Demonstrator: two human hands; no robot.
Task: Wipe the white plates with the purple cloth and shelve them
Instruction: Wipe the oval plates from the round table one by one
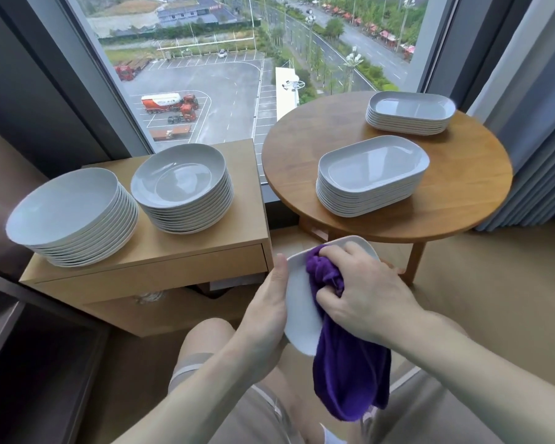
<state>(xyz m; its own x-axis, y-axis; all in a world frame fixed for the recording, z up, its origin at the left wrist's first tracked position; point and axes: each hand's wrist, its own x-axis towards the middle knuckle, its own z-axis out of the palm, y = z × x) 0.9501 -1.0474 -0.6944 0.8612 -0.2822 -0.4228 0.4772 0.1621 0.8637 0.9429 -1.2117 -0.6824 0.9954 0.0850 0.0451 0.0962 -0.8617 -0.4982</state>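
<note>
The wiping step is in hand. The left hand [266, 302] grips the near-left edge of a white oblong plate [300, 302], thumb over its rim, holding it tilted in the air above the person's lap. The right hand [362, 293] is curled round a bunched purple cloth [350, 373] and presses it onto the plate's face, with the loose end hanging below.

The next move calls for finishing the face, probably turning the plate to do its back, then setting it away (no shelf shows plainly, only a dark unit at the lower left).

Open room lies between the wooden cabinet [161, 251] and the round table [462, 193]. Two stacks of round plates [180, 187] crowd the cabinet top, the left one close to its edge; two stacks of oblong plates [372, 174] sit on the table.
</note>
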